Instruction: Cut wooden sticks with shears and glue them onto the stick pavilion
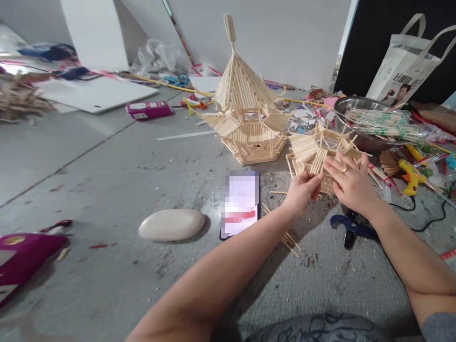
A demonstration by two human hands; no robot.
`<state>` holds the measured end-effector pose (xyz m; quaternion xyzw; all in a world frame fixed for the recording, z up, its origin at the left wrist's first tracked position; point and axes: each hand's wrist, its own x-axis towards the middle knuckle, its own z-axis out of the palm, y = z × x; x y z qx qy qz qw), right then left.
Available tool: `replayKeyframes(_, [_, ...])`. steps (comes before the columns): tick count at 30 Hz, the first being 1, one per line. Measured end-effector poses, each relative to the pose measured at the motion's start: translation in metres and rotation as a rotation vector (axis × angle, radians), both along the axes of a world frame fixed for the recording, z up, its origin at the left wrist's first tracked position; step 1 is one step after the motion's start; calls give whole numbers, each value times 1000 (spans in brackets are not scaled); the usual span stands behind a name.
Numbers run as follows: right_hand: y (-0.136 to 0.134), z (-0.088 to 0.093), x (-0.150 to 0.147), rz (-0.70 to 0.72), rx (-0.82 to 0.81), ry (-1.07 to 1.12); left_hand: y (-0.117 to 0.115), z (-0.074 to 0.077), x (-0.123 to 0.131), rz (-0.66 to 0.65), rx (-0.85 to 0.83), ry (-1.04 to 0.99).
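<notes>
My left hand [303, 189] pinches the lower edge of a small panel of wooden sticks that belongs to a stick-built roof frame [318, 151] lying on the floor. My right hand [351, 180], with a ring on one finger, rests on top of the same frame, fingers curled over its sticks. Just behind and to the left stands a finished pagoda model [245, 116] made of the same sticks, with a tall pointed roof. Loose sticks [285, 235] lie on the floor below my left wrist.
A phone [240, 203] and a smooth oval stone [171, 224] lie on the floor left of my hands. Blue cutters [351, 228] sit under my right wrist. A yellow glue gun [411, 175], a metal bowl of packed sticks [377, 124] and a white bag [409, 61] are at right.
</notes>
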<state>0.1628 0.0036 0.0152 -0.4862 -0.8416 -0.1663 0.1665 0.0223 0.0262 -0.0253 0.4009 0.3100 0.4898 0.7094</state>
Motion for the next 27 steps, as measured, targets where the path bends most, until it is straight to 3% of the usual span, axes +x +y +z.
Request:
replayKeyframes(9, [0, 0, 0, 2, -6, -10, 0, 4, -1, -17, -76, -59])
replayKeyframes(27, [-1, 0, -1, -2, -17, -6, 1, 3, -2, -14, 1, -4])
